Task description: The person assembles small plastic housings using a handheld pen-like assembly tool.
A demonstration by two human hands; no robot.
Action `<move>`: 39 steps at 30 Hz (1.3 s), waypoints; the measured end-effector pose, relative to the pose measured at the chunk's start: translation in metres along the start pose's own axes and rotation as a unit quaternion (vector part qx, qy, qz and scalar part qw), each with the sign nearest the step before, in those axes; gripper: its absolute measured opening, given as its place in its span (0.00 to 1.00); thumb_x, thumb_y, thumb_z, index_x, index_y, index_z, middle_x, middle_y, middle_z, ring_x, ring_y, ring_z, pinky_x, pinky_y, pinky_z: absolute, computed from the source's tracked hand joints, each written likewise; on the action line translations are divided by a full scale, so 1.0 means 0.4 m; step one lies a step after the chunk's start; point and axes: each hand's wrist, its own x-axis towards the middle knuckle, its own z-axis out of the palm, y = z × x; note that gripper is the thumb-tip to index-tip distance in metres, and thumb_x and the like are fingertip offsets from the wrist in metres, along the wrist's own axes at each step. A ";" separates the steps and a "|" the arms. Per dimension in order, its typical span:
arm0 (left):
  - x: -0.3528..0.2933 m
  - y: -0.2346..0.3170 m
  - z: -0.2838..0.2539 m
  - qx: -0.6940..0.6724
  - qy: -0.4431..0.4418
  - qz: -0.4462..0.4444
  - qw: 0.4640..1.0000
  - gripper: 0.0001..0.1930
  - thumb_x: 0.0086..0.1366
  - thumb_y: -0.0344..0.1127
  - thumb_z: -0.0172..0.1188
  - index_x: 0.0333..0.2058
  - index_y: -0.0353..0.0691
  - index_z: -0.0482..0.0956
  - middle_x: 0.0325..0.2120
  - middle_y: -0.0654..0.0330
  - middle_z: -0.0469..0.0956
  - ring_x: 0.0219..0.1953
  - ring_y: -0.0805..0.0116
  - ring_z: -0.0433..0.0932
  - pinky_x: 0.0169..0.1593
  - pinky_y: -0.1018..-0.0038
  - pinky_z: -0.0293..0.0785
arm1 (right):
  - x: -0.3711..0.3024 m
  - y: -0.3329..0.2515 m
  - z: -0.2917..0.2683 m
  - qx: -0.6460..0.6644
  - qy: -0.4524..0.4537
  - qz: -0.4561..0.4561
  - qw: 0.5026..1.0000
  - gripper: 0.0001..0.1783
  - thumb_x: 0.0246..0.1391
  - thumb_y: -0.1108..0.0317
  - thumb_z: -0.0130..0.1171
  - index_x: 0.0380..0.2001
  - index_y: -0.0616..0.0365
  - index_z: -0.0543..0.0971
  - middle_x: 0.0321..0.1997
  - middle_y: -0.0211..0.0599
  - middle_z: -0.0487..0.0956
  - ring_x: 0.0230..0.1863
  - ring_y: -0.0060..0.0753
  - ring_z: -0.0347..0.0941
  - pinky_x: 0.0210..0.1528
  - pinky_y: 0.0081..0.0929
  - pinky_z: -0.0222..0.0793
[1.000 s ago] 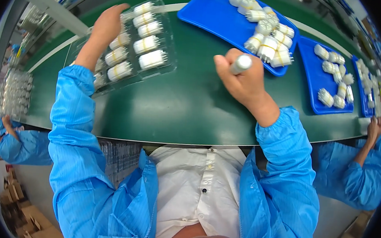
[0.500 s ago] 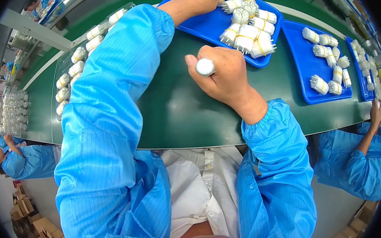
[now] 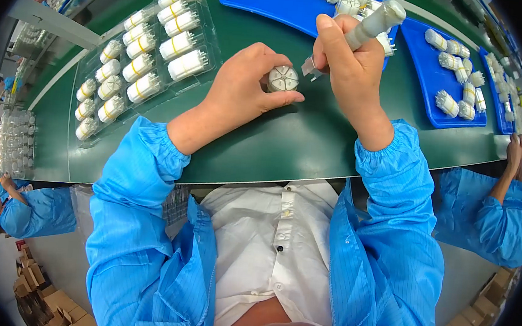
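Note:
My left hand (image 3: 241, 83) is closed around a white cylindrical part (image 3: 283, 79), thumb and fingers curled at its sides. The part's round end, divided into wedges by spokes, faces up. In my right hand (image 3: 353, 72) I grip a white-handled tool (image 3: 376, 24), thick end up and tilted to the right. Its narrow, pale tip points down beside the part, with a small gap between them. What the tip is made of I cannot make out.
A clear plastic tray (image 3: 206, 42) holds rows of yellow-banded white parts at left. Ahead is a blue tray (image 3: 273, 1) with more parts. Further blue trays (image 3: 424, 71) stand to the right on the green table (image 3: 256, 144). A co-worker's hands (image 3: 518, 146) are at far right.
My left hand has come back from the blue tray, now holding a white part. My right hand has moved right and turned, showing the tool's length. The clear tray is now uncovered.

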 end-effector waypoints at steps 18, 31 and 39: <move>-0.013 -0.003 0.018 -0.014 0.026 0.002 1.000 0.24 0.47 0.39 0.76 0.41 0.38 0.77 0.33 0.56 0.75 0.33 0.61 0.75 0.35 0.68 0.75 | -0.009 0.047 0.021 -0.122 -0.047 -0.034 0.991 0.19 0.60 0.61 0.60 0.19 0.58 0.70 0.14 0.27 0.66 0.19 0.17 0.58 0.20 0.25 0.53; -0.023 0.029 0.021 -0.098 0.032 -0.024 0.994 0.30 0.53 0.30 0.69 0.54 0.37 0.67 0.42 0.55 0.79 0.47 0.58 0.79 0.51 0.68 0.77 | 0.000 0.042 -0.006 -0.059 -0.046 -0.021 0.997 0.18 0.62 0.61 0.58 0.20 0.56 0.70 0.17 0.21 0.68 0.20 0.13 0.63 0.22 0.19 0.58; -0.023 0.014 0.015 0.040 -0.005 -0.010 0.999 0.29 0.51 0.33 0.72 0.51 0.35 0.70 0.43 0.55 0.75 0.40 0.59 0.78 0.45 0.68 0.77 | -0.014 0.042 0.016 -0.148 -0.041 -0.038 0.987 0.20 0.63 0.64 0.55 0.16 0.54 0.68 0.16 0.22 0.67 0.20 0.13 0.59 0.22 0.19 0.53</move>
